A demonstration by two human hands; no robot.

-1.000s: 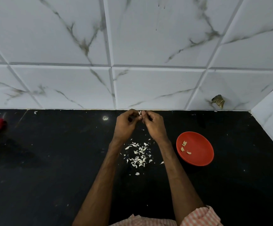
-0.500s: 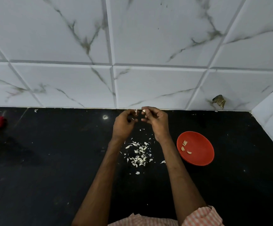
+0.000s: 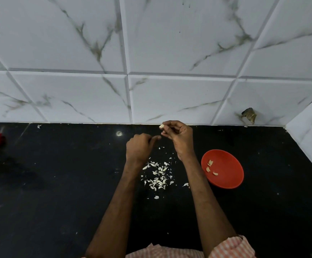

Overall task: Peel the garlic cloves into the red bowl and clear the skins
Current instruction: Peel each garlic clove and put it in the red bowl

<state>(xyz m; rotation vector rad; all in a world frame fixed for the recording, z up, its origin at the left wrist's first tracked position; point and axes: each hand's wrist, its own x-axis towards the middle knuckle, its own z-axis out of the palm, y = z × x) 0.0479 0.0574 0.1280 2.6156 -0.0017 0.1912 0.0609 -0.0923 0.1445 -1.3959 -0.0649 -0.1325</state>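
The right hand (image 3: 179,135) is held up over the back of the black surface (image 3: 58,183), close to the white tile wall (image 3: 170,53). Its fingertips pinch one garlic clove (image 3: 161,126). The clove is small and pale, a creamy white, and looks smooth. It sticks out of the fingertips with its long side lying about left to right, and its free end points left. The left hand (image 3: 140,148) is a bit lower and just beside the right one. Its fingers are curled and one finger reaches toward the right hand (I cannot tell if it has a bit of skin in it). Under the hands lies a little heap of white skins (image 3: 158,176), spread out on the surface. The red bowl (image 3: 229,175) sits to the right of the heap, with three peeled cloves (image 3: 210,167) in it.
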